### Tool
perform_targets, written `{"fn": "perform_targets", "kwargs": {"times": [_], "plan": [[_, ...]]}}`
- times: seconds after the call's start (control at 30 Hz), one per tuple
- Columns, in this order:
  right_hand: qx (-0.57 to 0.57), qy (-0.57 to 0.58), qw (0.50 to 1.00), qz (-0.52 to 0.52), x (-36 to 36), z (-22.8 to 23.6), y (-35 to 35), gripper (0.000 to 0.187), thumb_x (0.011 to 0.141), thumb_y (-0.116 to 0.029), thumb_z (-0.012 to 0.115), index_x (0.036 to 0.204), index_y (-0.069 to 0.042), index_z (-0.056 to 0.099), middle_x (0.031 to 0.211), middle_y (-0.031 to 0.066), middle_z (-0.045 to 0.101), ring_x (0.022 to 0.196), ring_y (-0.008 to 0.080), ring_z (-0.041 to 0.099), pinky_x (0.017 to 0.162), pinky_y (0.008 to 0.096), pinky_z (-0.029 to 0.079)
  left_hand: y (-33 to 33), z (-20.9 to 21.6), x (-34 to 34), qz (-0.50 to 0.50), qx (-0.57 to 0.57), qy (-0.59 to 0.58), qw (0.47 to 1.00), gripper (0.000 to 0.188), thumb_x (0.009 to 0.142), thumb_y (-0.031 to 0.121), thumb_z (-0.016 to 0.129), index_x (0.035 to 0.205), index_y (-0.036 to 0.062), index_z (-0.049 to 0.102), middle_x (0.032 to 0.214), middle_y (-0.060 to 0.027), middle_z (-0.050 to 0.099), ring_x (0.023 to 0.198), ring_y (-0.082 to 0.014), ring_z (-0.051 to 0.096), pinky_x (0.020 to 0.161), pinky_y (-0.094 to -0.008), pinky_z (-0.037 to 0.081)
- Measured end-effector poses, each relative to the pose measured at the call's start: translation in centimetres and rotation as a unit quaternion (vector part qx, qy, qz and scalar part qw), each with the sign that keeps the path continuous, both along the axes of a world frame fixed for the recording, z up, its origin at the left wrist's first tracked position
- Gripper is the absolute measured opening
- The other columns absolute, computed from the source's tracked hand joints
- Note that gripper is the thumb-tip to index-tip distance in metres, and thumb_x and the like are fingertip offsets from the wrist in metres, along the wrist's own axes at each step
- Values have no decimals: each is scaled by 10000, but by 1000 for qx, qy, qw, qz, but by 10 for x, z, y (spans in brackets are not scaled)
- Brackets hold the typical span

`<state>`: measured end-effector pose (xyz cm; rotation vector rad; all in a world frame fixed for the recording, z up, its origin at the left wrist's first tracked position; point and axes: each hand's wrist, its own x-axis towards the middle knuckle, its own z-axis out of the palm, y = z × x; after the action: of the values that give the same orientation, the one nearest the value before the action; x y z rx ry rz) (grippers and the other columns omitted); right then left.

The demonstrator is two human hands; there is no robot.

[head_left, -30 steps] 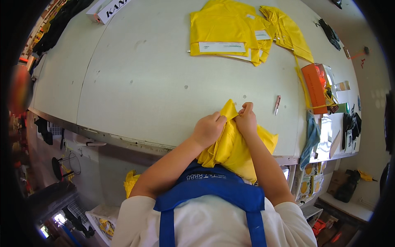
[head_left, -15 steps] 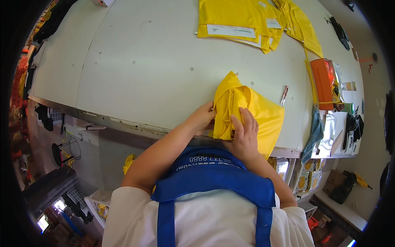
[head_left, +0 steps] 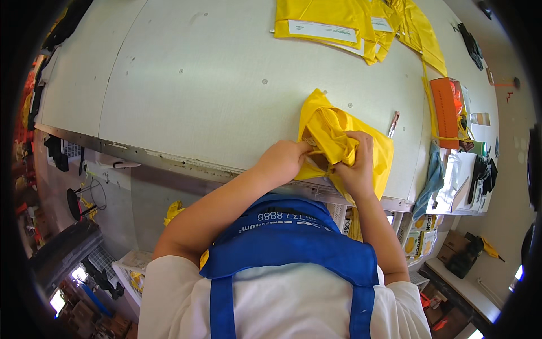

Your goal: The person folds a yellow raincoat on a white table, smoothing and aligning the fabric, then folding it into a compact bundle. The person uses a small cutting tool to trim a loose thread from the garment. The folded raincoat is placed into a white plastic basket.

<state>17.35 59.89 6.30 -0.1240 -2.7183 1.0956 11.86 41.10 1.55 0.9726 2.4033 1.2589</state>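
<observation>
Head view, right of frame centre: right hand [head_left: 357, 174] fingers grip yellow fabric [head_left: 380, 161]; left hand [head_left: 285, 160] touches it, finger closure indeterminable.

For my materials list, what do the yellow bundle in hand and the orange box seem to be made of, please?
Yellow bundle: probably smooth, slightly glossy coated fabric or thin plastic, given its soft folds and sheen. Orange box: likely matte cardboard, judging by its flat panel.

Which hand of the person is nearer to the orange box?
Right. The right hand holds yellow fabric, left of the orange box; the left hand is farther left.
</observation>
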Motion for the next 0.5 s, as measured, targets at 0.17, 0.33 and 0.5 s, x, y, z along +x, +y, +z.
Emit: {"fn": "perform_targets", "kwargs": {"times": [0.17, 0.33, 0.5], "plan": [[157, -70, 978, 118, 7, 3, -21, 483, 580, -62, 694, 1050, -144, 616, 900, 117, 479, 846, 302, 517, 742, 394, 444, -3, 23, 3, 87, 30, -158, 983, 209, 814, 30, 541, 993, 53, 436, 601, -138, 539, 526, -299, 556, 503, -363, 419], [172, -206, 938, 220, -5, -25, -23, 552, 658, -141, 679, 1192, -163, 540, 974, 131, 508, 907, 334, 532, 811, 408, 456, -4, 8, 14, 90, 31, -149, 984, 264, 798, 17, 560, 978, 66, 373, 599, -124, 527, 524, -293, 550, 493, -370, 405], [23, -267, 939, 217, -18, -10, -19, 479, 673, -159, 671, 1144, -142, 583, 987, 153, 534, 952, 353, 541, 863, 404, 456, -15, -1, 20, 102, -1, -168, 980, 276, 793, 19, 565, 975, 64, 363, 600, -121, 527, 516, -275, 547, 493, -365, 405]]}}
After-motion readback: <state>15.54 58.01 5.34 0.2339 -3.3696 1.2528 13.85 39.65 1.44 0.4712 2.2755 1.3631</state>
